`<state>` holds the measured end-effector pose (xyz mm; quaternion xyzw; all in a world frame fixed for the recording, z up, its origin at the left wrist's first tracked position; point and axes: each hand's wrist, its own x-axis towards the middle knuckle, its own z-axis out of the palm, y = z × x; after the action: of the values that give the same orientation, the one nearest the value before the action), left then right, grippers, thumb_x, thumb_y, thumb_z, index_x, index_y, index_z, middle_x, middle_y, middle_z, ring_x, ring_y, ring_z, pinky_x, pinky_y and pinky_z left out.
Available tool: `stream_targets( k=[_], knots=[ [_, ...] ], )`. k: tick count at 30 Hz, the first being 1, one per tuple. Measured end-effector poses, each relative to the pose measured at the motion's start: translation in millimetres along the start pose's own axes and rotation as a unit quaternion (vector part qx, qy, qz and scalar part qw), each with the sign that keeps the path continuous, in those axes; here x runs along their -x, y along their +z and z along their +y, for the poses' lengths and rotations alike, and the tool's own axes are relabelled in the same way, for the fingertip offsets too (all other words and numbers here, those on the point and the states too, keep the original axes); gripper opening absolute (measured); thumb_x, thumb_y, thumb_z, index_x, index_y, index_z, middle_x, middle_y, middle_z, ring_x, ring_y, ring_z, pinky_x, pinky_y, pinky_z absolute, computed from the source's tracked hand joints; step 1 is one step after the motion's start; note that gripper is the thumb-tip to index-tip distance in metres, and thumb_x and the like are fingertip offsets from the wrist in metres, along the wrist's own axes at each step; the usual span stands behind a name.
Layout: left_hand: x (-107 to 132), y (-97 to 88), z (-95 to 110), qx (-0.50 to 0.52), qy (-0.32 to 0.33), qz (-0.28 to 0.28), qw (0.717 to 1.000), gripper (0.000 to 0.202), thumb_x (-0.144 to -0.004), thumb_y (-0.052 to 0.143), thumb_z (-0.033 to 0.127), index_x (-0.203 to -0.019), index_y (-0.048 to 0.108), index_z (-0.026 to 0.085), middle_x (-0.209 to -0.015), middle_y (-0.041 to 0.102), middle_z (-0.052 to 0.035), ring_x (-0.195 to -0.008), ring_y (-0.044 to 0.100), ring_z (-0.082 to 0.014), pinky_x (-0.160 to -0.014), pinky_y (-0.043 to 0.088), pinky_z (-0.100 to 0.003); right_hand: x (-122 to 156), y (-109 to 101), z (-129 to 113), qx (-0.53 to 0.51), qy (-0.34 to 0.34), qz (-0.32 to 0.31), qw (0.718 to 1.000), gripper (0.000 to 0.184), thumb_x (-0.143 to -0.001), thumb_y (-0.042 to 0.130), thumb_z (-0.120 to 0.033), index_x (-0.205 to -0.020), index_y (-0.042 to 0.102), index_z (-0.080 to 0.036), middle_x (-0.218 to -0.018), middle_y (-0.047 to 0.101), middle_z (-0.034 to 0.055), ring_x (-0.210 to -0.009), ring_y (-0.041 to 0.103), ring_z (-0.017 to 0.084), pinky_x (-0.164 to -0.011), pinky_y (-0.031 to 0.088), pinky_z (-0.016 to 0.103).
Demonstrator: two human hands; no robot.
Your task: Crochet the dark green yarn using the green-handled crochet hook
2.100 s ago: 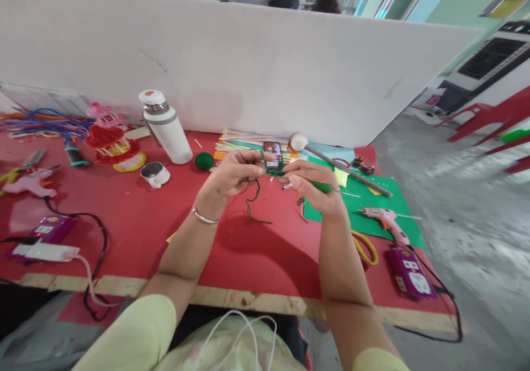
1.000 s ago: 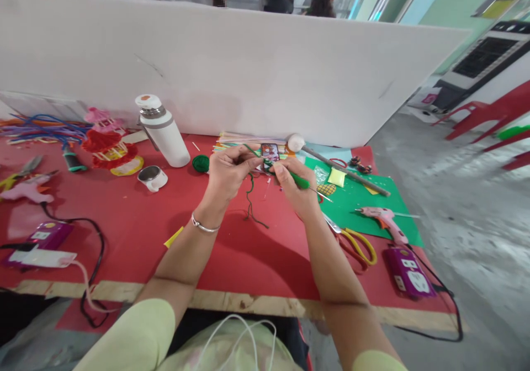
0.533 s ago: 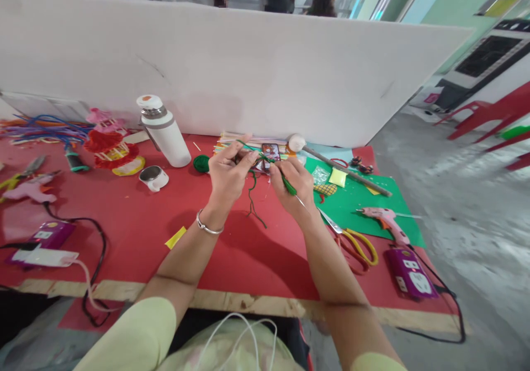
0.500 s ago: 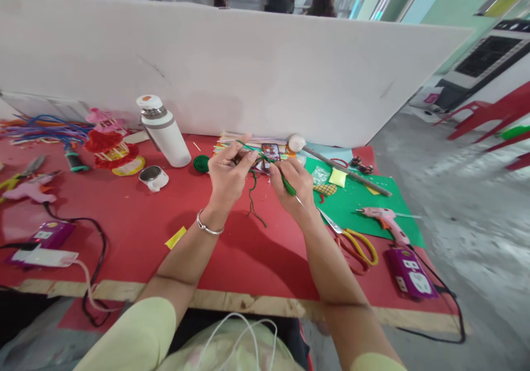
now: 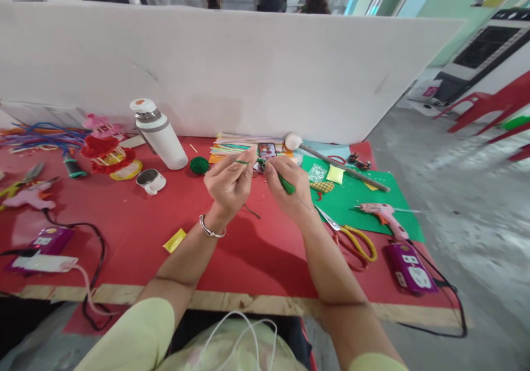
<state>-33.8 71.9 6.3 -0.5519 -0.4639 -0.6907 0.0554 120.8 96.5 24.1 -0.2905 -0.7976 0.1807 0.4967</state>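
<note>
Yarn [image 5: 242, 162], thin and green, is running between both hands above the red table [image 5: 136, 216], as I am watching. The left hand [image 5: 229, 183] is pinching it with closed fingertips; the right hand [image 5: 285, 191] is gripping a green-handled crochet hook [image 5: 286, 184]. A green yarn ball [image 5: 199, 164] is lying just beyond, yellow-handled scissors [image 5: 355, 240] near the right wrist.

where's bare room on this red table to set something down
Bare red tabletop lies between the steel cup, the yellow scrap and the black cable, and in front, by the wooden edge. Crowded: the green sheet, glue gun and scissors.
</note>
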Motion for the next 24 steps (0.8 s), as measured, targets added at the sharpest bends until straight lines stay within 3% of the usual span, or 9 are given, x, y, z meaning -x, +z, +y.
stream_targets(
  k=[2, 5, 8, 11, 13, 16, 21, 24],
  knots=[
    [1, 1.2, 1, 0.006, 0.003, -0.008, 1.000, 0.012, -0.088, 0.077, 0.030, -0.098, 0.084, 0.029, -0.097, 0.082, -0.0054, -0.088, 0.071, -0.0208, -0.088, 0.059, -0.037, 0, -1, 1, -0.017, 0.012, -0.005, 1.000, 0.034, -0.109, 0.046, -0.041, -0.086, 0.063, -0.023, -0.091, 0.070, 0.0061, -0.087, 0.065, 0.019, -0.077, 0.049, 0.032],
    [-2, 2.4, 4, 0.018, -0.055, -0.027, 0.998, 0.015, -0.088, 0.079, 0.034, -0.100, 0.084, 0.027, -0.097, 0.080, -0.0061, -0.088, 0.069, -0.0201, -0.084, 0.058, -0.034, -1, -1, 5, -0.080, 0.044, -0.015, 0.996, 0.038, -0.109, 0.048, -0.046, -0.088, 0.068, -0.022, -0.083, 0.070, 0.0047, -0.080, 0.066, 0.018, -0.074, 0.052, 0.031],
    [-12, 2.0, 6, 0.070, -0.139, -0.051, 0.986, 0.031, -0.087, 0.080, 0.035, -0.116, 0.081, 0.026, -0.091, 0.076, -0.0031, -0.077, 0.063, -0.0145, -0.071, 0.054, -0.027, -2, 0, 10, -0.137, 0.071, -0.016, 0.988, 0.042, -0.107, 0.050, -0.049, -0.082, 0.068, -0.021, -0.079, 0.070, 0.0046, -0.076, 0.066, 0.017, -0.071, 0.054, 0.031],
    [-21, 0.4, 4, 0.139, -0.195, -0.115, 0.964, 0.046, -0.083, 0.082, 0.030, -0.128, 0.076, 0.025, -0.081, 0.070, 0.0010, -0.064, 0.057, -0.0098, -0.060, 0.050, -0.022, -1, 0, 13, -0.140, 0.070, -0.017, 0.987, 0.042, -0.108, 0.050, -0.047, -0.081, 0.069, -0.021, -0.081, 0.070, 0.0051, -0.075, 0.065, 0.016, -0.068, 0.053, 0.031],
    [-24, -0.3, 2, 0.162, -0.210, -0.145, 0.953, 0.051, -0.078, 0.082, 0.026, -0.129, 0.075, 0.023, -0.080, 0.068, 0.0016, -0.064, 0.057, -0.0097, -0.057, 0.050, -0.021, -1, 0, 12, -0.117, 0.054, -0.012, 0.992, 0.040, -0.108, 0.050, -0.044, -0.082, 0.069, -0.021, -0.079, 0.069, 0.0046, -0.074, 0.064, 0.016, -0.068, 0.052, 0.031],
    [-24, 0.2, 0, 0.181, -0.238, -0.145, 0.943, 0.056, -0.076, 0.079, 0.025, -0.132, 0.073, 0.023, -0.084, 0.068, 0.0009, -0.064, 0.060, -0.0103, -0.053, 0.053, -0.021, -2, 1, 10, -0.073, 0.014, 0.006, 0.997, 0.037, -0.108, 0.050, -0.037, -0.080, 0.067, -0.021, -0.080, 0.069, 0.0042, -0.075, 0.064, 0.016, -0.071, 0.052, 0.033],
    [-21, 1.5, -1, 0.229, -0.281, -0.143, 0.921, 0.076, -0.080, 0.077, 0.026, -0.152, 0.055, 0.025, -0.090, 0.068, 0.0003, -0.067, 0.065, -0.0113, -0.056, 0.058, -0.023, -1, 9, 12, -0.021, -0.061, 0.030, 0.997, 0.026, -0.107, 0.051, -0.028, -0.087, 0.067, -0.021, -0.089, 0.072, 0.0069, -0.082, 0.067, 0.018, -0.075, 0.054, 0.034],
    [-21, 1.4, -3, 0.244, -0.278, -0.163, 0.915, 0.083, -0.079, 0.078, 0.023, -0.157, 0.049, 0.026, -0.090, 0.067, 0.0004, -0.065, 0.064, -0.0109, -0.051, 0.053, -0.020, 1, 13, 16, 0.015, -0.099, 0.038, 0.994, 0.019, -0.106, 0.054, -0.025, -0.093, 0.067, -0.021, -0.092, 0.071, 0.0087, -0.086, 0.068, 0.020, -0.076, 0.055, 0.036]
  ],
)
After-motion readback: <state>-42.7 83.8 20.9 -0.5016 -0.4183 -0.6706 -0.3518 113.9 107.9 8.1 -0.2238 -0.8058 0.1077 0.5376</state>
